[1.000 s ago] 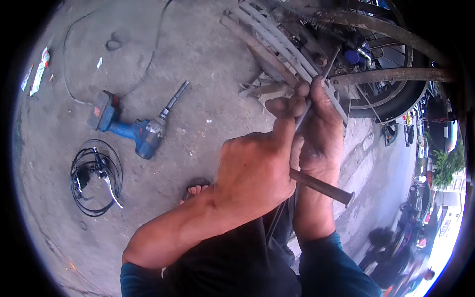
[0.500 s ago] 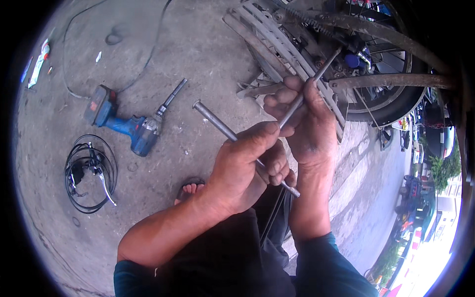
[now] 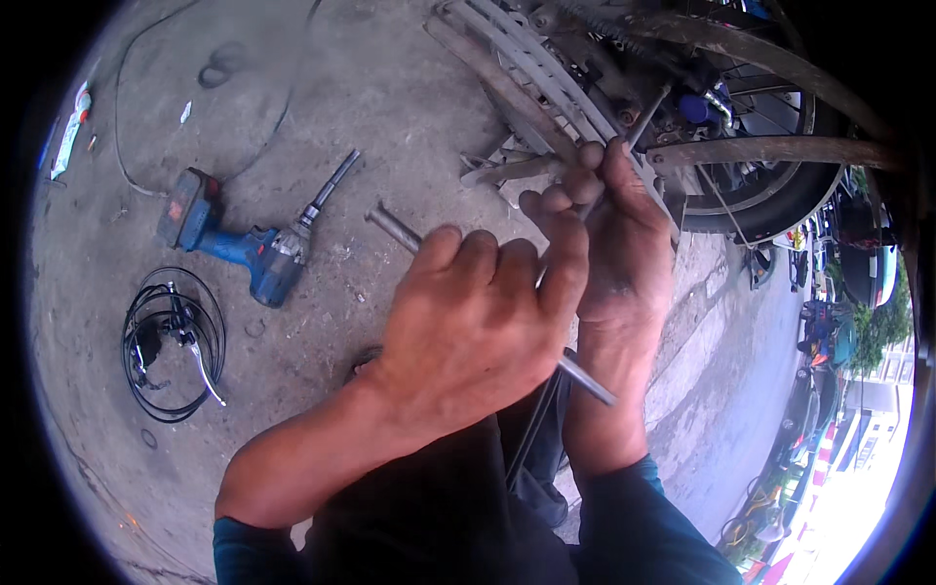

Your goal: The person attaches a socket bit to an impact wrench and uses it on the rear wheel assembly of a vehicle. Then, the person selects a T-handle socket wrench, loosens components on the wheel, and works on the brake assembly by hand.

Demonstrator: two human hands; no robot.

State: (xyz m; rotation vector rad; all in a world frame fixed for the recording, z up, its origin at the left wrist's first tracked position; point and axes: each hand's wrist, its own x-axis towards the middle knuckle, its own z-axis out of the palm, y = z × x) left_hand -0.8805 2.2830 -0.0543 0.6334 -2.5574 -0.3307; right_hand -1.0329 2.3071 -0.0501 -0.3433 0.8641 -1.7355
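Observation:
My left hand (image 3: pixel 478 331) is closed, back upward, around the crossbar of a T-handle wrench (image 3: pixel 394 230). Both ends of that grey bar stick out past the fist, while the join with the shaft is hidden by my fingers. Beyond it, my right hand (image 3: pixel 629 258) steadies the thin shaft (image 3: pixel 647 119) between thumb and curled fingers. The shaft slants up and to the right, with its far end among the parts of a dirty motorcycle (image 3: pixel 751 66), close to a blue round part (image 3: pixel 694 107).
The motorcycle's wheel (image 3: pixel 814 185) and rusty tubes (image 3: pixel 770 150) fill the upper right. On the concrete floor (image 3: pixel 322 88) at left lie a blue cordless impact driver (image 3: pixel 239 246) with a long socket, a coiled black cable with a lever (image 3: pixel 202 366), and a white tube (image 3: pixel 68 141).
My left hand has rolled over from a thumb-up hold to knuckles-up on the crossbar. The wrench's crossbar has shifted slightly. My right hand remains around the shaft, fingers curled more.

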